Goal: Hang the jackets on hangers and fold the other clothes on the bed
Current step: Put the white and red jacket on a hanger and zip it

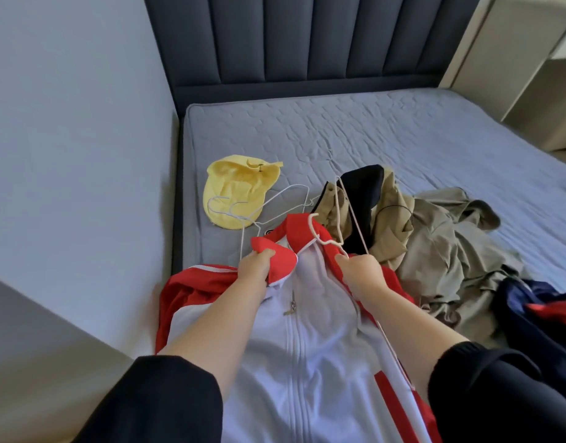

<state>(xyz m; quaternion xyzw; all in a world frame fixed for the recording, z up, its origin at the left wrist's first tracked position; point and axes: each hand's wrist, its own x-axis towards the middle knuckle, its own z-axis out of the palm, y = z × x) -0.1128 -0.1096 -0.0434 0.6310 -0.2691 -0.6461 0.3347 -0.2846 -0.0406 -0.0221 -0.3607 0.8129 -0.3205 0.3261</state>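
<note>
From the head view, we have the red and white jacket (pixel 307 346) lying zip-side up at the near edge of the bed (pixel 403 139). Its long axis runs from us toward the headboard (pixel 307 43), collar at the far end, hem out of sight below the frame.

Our left hand (pixel 254 266) curls around the red collar and lifts it, which we judge opens the neck so a hanger can go in. Our right hand (pixel 364 273) pinches the pale wire hanger (pixel 313 231) just below its neck. The hook points left, over the collar. The hanger's long wire runs from above the dark garment (pixel 364 193) back along the jacket's right side toward us, so it lies roughly parallel to the jacket rather than across the shoulders. It likely needs turning before it seats.

Spare white hangers (pixel 275 199) lie just beyond the collar, partly over a yellow garment (pixel 233 190). A khaki heap (pixel 435 244) and a navy piece (pixel 546 311) wait to the right, unfolded.
</note>
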